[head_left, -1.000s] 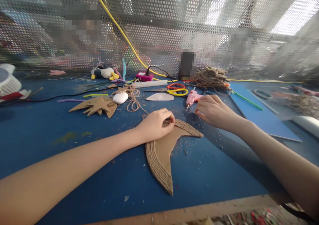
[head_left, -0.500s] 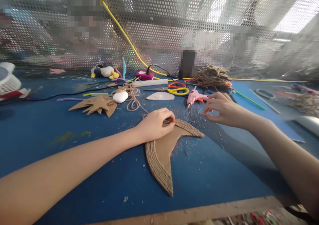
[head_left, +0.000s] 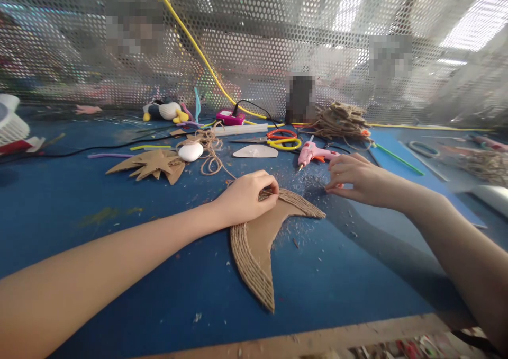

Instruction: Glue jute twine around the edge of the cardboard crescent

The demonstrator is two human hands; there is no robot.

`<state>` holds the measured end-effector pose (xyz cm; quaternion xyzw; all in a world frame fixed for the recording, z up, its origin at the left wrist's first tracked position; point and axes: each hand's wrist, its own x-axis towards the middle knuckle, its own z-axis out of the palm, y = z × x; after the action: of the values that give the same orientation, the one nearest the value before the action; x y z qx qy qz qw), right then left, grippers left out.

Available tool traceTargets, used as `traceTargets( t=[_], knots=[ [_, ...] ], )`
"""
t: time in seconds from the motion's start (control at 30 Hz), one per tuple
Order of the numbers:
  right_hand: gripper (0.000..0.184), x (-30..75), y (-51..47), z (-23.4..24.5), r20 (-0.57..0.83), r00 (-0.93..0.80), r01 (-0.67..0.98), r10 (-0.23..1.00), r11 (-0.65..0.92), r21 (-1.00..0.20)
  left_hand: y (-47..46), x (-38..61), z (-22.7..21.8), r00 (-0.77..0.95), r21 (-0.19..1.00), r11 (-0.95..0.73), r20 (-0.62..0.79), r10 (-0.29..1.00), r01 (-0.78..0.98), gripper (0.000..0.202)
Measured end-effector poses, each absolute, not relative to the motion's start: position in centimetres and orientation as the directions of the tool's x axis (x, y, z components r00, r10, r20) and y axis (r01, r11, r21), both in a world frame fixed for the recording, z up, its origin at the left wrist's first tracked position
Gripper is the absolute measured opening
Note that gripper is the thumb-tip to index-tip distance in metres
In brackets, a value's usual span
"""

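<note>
Cardboard crescent (head_left: 260, 237) w/ twine rows (head_left: 250, 266) lies ctr on blue table (head_left: 178, 301). L hand (head_left: 254, 197) on its upper edge, thumb & index pinching twine strand (head_left: 230, 174). R hand (head_left: 349, 178) loosely curled, thumb apart, nr pink glue gun (head_left: 311, 154); can't tell if touching. Beyond: scissors (head_left: 284, 145), then brown heap (head_left: 342, 119).

A single head-worn camera calls this one, looking forward and down, wide and close in! The blue tabletop (head_left: 337, 274) spreads beneath, its near edge at six o'clock. Left forearm (head_left: 138, 253) in from eight, right forearm (head_left: 448, 226) in from four, and the perforated metal screen (head_left: 254, 57) stretches from ten through two!
</note>
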<state>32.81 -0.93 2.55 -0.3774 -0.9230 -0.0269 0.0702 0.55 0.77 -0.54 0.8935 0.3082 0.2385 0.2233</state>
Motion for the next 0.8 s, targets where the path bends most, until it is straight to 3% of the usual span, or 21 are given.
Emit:
traceTargets(
  t=[0.27,0.37,0.6,0.8],
  knots=[
    [0.022,31.9,-1.2,2.7,0.135,-0.723,0.691,0.678,0.704,0.164,0.8,0.6,-0.6,0.696,0.549,-0.71,0.29,0.657,0.442,0.008],
    [0.02,31.9,-0.9,2.5,0.133,-0.713,0.701,0.689,0.692,0.174,0.8,0.6,-0.6,0.696,0.549,-0.708,0.286,0.658,0.444,0.008],
    [0.017,32.9,-0.2,2.5,0.36,-0.572,0.811,0.738,0.576,0.108,0.8,0.6,-0.6,0.698,0.555,-0.711,0.293,0.654,0.433,0.008],
    [0.022,32.4,0.1,1.5,0.393,-0.543,0.84,0.742,0.484,0.245,0.8,0.6,-0.5,0.698,0.557,-0.712,0.296,0.652,0.428,0.008]
  ],
)
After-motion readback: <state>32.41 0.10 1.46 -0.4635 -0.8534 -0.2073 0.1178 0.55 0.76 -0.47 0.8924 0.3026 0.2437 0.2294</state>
